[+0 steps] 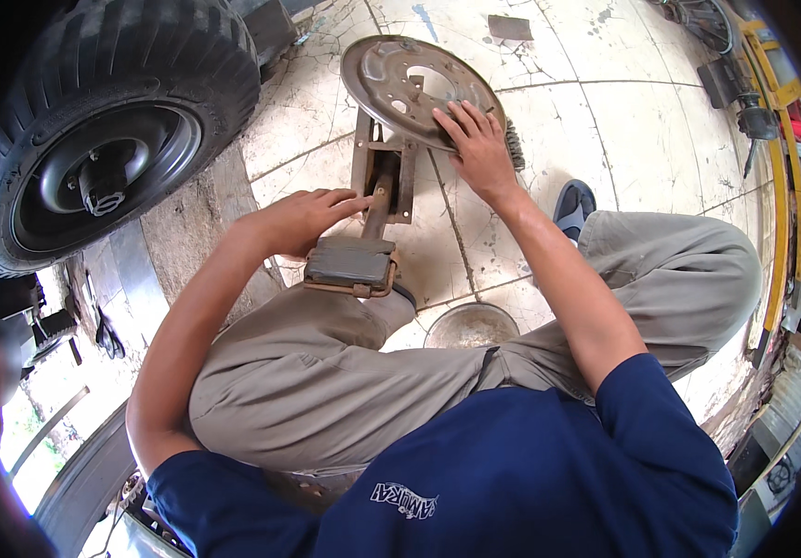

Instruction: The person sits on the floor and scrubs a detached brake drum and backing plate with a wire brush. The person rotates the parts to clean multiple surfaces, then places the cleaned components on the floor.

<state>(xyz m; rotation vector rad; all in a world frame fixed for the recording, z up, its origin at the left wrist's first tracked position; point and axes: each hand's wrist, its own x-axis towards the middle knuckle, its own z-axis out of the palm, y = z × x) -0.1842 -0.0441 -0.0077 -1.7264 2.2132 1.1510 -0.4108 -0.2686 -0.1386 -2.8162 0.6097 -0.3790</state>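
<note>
A round, worn metal plate with holes, which looks like a brake backing plate, is tilted in front of me. My right hand rests on its near right edge, fingers spread over the metal. Beneath and nearer is a rusty bracket. A pedal arm comes out of it toward me and ends in a dark rectangular pedal pad. My left hand reaches across from the left with fingers stretched out, the fingertips at the pedal arm. Its thumb is hidden.
A big treaded wheel stands at the left, beside wooden boards. A round metal dish lies between my legs. Something ridged and dark shows behind my right wrist. A yellow frame runs along the right.
</note>
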